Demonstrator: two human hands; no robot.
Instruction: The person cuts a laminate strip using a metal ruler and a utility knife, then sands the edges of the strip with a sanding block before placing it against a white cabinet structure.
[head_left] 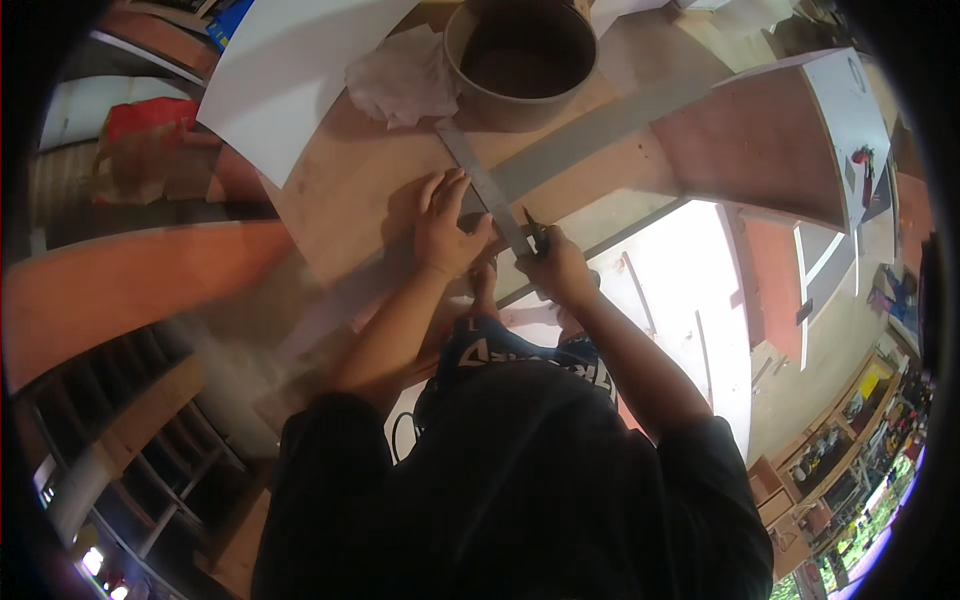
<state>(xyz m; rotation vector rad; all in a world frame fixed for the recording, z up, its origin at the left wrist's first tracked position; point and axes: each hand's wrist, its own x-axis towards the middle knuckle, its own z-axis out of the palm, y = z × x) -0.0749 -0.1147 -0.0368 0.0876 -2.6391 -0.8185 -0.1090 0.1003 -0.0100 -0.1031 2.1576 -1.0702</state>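
A flat metal ruler (478,178) lies slantwise over a brown board (340,200), crossing the near end of a grey strip (610,120). My left hand (450,230) rests against the ruler's left side, its thumb out and its fingers apart. At the ruler's near end, my right hand (562,268) is closed around a slim dark pointed tool (538,234) whose tip points up and away. I cannot make out exactly what kind of tool it is. The right fingers are close to the ruler's end, and the palm hides the lower part of the tool.
A large round pot (522,112) stands beyond the ruler, with a crumpled white cloth or plastic (400,80) on its left. A white sheet (290,75) covers the far left. At the right stands an open box-like panel piece (760,140); an orange-brown panel (150,285) lies left.
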